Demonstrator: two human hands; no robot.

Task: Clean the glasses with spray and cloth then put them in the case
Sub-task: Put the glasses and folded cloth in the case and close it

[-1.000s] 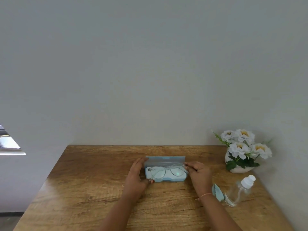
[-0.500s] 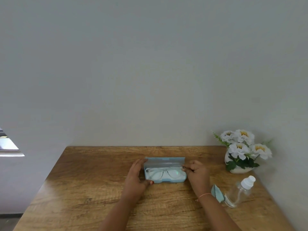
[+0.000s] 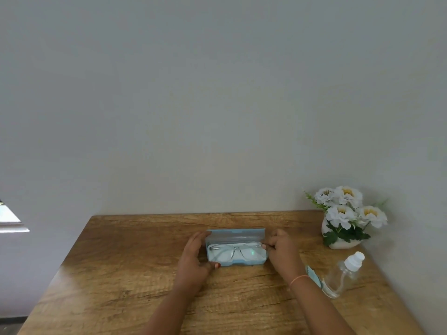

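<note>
A light blue glasses case [image 3: 238,262] stands open in the middle of the wooden table [image 3: 116,267], its lid raised at the back. Clear-framed glasses [image 3: 235,251] lie folded inside it. My left hand [image 3: 194,258] grips the case's left end, thumb on the front edge and fingers behind. My right hand [image 3: 281,249] is at the case's right end, fingertips pinching the glasses' right hinge. A clear spray bottle [image 3: 344,273] with a white cap lies on its side at the right. A pale blue cloth [image 3: 314,278] peeks out from behind my right wrist.
A white vase of white flowers [image 3: 346,220] stands at the table's back right corner, near the wall. The grey wall runs along the table's far edge. A window sill [image 3: 12,226] shows at the far left.
The glasses have sunk from just above the case down into it. My right hand followed them down; my left hand kept its hold on the case.
</note>
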